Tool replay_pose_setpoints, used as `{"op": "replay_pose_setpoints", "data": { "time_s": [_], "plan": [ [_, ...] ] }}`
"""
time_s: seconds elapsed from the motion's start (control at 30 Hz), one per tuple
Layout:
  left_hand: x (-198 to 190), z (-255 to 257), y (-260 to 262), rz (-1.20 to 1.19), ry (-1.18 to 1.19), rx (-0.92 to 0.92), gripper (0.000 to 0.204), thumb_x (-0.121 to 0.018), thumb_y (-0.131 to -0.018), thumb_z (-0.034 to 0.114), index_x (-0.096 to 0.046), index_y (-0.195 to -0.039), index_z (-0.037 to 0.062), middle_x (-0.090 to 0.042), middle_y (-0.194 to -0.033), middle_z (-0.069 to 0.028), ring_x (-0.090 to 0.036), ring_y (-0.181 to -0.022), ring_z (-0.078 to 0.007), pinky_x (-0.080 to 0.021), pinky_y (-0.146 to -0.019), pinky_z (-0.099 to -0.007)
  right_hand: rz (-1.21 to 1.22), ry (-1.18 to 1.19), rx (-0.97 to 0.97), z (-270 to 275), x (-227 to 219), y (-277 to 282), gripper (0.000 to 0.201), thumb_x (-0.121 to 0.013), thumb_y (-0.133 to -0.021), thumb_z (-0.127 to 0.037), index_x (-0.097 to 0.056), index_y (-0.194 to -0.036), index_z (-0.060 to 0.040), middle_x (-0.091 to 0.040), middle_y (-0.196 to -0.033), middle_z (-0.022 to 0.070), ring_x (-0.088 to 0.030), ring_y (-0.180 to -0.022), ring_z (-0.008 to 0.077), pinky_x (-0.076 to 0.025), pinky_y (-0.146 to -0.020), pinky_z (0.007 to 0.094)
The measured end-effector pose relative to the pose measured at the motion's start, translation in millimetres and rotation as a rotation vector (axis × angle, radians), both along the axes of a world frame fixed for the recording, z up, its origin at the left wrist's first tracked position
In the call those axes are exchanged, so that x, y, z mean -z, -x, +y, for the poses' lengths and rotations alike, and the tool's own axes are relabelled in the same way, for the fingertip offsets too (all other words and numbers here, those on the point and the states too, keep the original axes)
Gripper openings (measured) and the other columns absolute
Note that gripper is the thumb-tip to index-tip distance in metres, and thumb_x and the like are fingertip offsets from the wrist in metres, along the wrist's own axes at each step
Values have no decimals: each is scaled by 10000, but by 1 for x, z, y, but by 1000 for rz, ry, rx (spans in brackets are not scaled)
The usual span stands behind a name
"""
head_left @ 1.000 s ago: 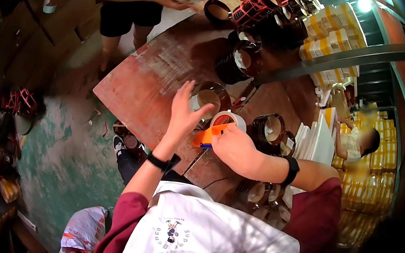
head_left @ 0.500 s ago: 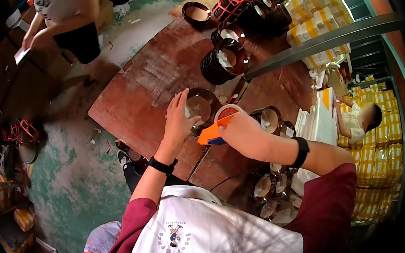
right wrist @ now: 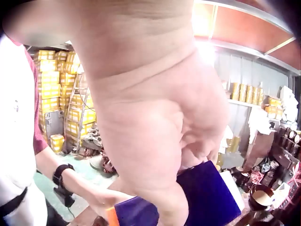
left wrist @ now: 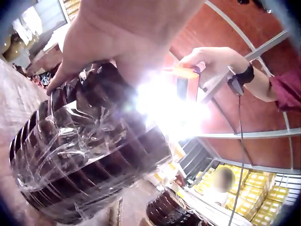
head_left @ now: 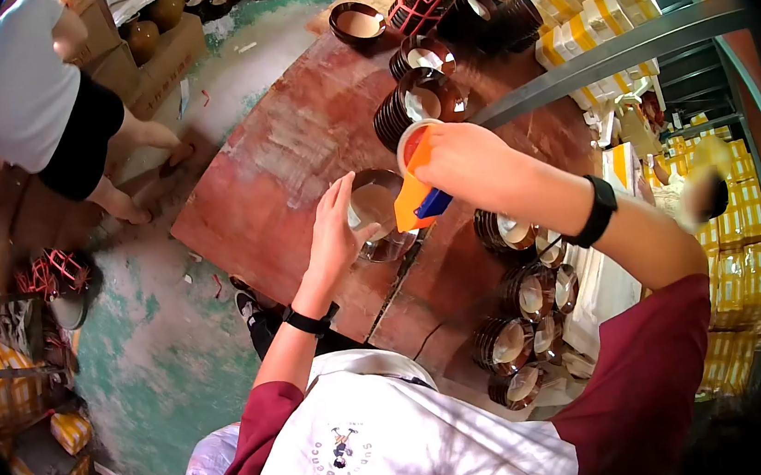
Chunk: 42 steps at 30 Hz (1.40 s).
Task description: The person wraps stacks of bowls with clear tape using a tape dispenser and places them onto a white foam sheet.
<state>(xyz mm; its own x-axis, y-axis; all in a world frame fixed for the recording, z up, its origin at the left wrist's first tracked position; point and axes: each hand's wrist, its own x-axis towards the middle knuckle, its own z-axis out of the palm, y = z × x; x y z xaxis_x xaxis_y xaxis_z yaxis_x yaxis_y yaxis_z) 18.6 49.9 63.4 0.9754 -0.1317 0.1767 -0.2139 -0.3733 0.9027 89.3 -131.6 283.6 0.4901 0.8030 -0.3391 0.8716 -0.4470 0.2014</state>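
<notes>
My left hand rests against the near left side of a stack of dark brown bowls, fingers fairly straight and thumb spread. In the left wrist view, shiny clear tape wraps the stack's ribbed side. My right hand grips an orange and blue tape dispenser, raised above and right of the stack. A wide tape roll sits at its far end. The right wrist view shows the dispenser's blue side beneath my fingers, most of which are hidden there.
More bowl stacks stand further along the red table, and several line its right side. A metal bar crosses at the right. Yellow-taped boxes are piled behind a seated person. Another person is on the left.
My right hand has lifted the tape dispenser up and away from me, tilting it more upright. The left hand has settled lower against the bowls. The other person has moved left.
</notes>
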Motion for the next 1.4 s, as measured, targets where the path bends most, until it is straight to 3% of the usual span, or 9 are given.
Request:
{"op": "replay_pose_setpoints", "data": {
  "time_s": [0.33, 0.47, 0.63, 0.83, 0.93, 0.97, 1.0, 1.17, 1.4],
  "plan": [
    [-5, 6, -19, 49, 55, 182, 922, -848, -674, 54, -421, -1491, 52, -494, -1463, -176, -479, -1363, -339, -406, -1128, -402, 103, 78, 3, -6, 29, -52, 116, -686, -794, -150, -732, -866, -229, -714, -871, -21, -688, -933, 179, -396, -897, 384],
    [-5, 20, -45, 43, 62, 363, 917, -853, -666, 61, -432, -1480, 55, -506, -1448, -160, -501, -1340, -320, -419, -1117, -397, 330, 257, 101, -2, 22, -69, 252, -790, -733, -164, -698, -967, -157, -721, -962, -4, -683, -979, 222, -378, -1011, 425],
    [-27, 29, -83, 155, -40, 647, 901, -845, -669, 58, -442, -1475, 56, -520, -1436, -145, -518, -1325, -305, -428, -1108, -381, 630, 410, 401, 6, 15, -79, 598, -828, -784, -223, -625, -1342, -151, -721, -1137, 82, -670, -1074, 320, -525, -889, 419],
    [-30, 27, -117, 496, 64, 890, 765, -741, -831, 78, -411, -1521, 55, -519, -1479, -154, -476, -1376, -232, -368, -1150, -370, 706, 320, 431, -12, 48, -100, 644, -843, -776, -211, -603, -1369, -134, -706, -1179, 86, -668, -1074, 295, -520, -889, 417],
    [4, 14, -74, 234, 193, 216, 650, -664, -909, 111, -406, -1492, -15, -540, -1444, -221, -514, -1351, -300, -395, -1124, -391, 760, 328, 428, -23, 55, -104, 599, -850, -777, -282, -633, -1312, -122, -705, -1161, 86, -659, -1066, 300, -512, -890, 433],
    [-37, 0, -53, 174, -207, -28, 597, -619, -979, 220, -411, -1477, -36, -517, -1448, -263, -492, -1357, -384, -393, -1125, -414, 774, 356, 432, -25, 57, -107, 596, -852, -775, -315, -642, -1305, -143, -704, -1176, 82, -653, -1085, 306, -509, -909, 445],
    [-30, -17, -30, 77, -238, -181, 671, -594, -998, 376, -384, -1494, -23, -468, -1484, -266, -429, -1382, -448, -332, -1158, -500, 790, 384, 438, -28, 60, -109, 593, -853, -773, -349, -651, -1299, -164, -703, -1190, 77, -647, -1103, 312, -507, -927, 457],
    [-22, -48, 16, -132, -642, -199, 1054, -694, -832, 623, -267, -1546, -25, -317, -1584, -236, -282, -1453, -447, -174, -1185, -609, 843, 478, 392, -36, 72, -122, 699, -839, -781, -451, -599, -1384, -192, -646, -1336, 69, -616, -1191, 325, -497, -975, 466],
    [-29, -47, 11, -114, -741, -150, 1352, -872, -547, 627, -256, -1533, -64, -355, -1549, -228, -307, -1447, -398, -183, -1207, -544, 902, 408, 347, -50, 101, -142, 850, -817, -785, -507, -482, -1494, -179, -570, -1444, 107, -579, -1267, 338, -487, -1023, 476]
  ]
}}
